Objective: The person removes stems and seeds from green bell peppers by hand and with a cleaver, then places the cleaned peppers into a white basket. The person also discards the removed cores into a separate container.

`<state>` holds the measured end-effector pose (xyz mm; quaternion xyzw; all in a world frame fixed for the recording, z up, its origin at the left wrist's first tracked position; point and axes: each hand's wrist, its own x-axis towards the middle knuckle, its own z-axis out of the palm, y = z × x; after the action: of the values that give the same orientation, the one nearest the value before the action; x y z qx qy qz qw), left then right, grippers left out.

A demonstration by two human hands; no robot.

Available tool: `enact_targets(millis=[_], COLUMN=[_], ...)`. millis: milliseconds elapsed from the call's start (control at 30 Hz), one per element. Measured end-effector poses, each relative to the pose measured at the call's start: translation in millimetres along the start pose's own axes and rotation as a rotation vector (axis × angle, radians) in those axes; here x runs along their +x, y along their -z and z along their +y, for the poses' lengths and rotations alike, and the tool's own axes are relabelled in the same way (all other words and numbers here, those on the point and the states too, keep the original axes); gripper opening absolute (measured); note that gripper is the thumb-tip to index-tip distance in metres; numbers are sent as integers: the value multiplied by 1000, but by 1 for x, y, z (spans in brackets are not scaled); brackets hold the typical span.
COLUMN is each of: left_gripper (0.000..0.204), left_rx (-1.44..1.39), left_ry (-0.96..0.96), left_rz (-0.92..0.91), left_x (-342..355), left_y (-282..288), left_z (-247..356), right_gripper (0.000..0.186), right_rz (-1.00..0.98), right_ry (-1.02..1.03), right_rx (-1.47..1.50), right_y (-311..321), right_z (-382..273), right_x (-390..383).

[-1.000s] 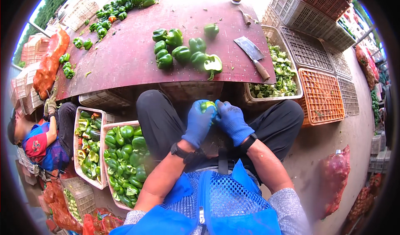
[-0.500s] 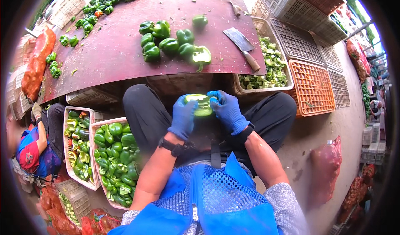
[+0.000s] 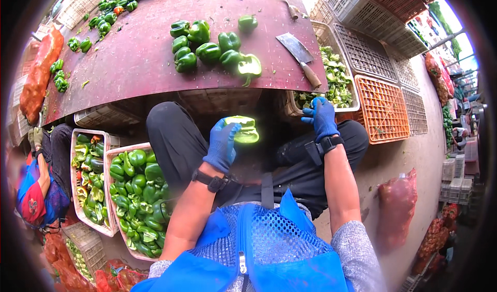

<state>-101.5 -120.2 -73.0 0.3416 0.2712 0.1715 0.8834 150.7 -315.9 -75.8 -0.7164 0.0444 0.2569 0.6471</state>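
My left hand (image 3: 221, 143), in a blue glove, is closed around a cut green bell pepper (image 3: 246, 130) above my lap. The pepper's pale inside faces up. Over to the right, my blue-gloved right hand (image 3: 322, 118) is at the near edge of a crate of green trimmings (image 3: 339, 79). Its fingers are curled, and whatever they hold is too small to make out. On the red table (image 3: 140, 59) ahead lie several whole green bell peppers (image 3: 208, 53) and a pale cut half (image 3: 250, 65). A cleaver (image 3: 300, 56) rests to their right.
Crates of green peppers (image 3: 137, 199) and mixed pepper pieces (image 3: 90, 180) stand left of my leg. An orange crate (image 3: 383, 108) sits at right, with a red mesh sack (image 3: 397, 209) on the floor. More peppers (image 3: 116, 7) lie far left. Another person (image 3: 39, 188) sits at left.
My right hand has left the cut pepper and moved right to the trimmings crate. My left hand keeps the pepper in nearly the same place.
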Motion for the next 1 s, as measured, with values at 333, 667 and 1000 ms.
enact_targets(millis=[333,667,1000], left_gripper=[24,22,20], left_rx=[-1,-18,-8], left_ry=[-56,-96,-105], left_rz=[38,95,138], left_x=[-7,-7,-4], left_y=[-2,15,20], left_z=[6,5,4], right_gripper=[35,62,36], right_rz=[51,-93,-157], right_ry=[190,144,37], right_rx=[-624,-729,-385], right_y=[-32,-185,-177], right_z=[-9,-55,-50], right_x=[7,7,17])
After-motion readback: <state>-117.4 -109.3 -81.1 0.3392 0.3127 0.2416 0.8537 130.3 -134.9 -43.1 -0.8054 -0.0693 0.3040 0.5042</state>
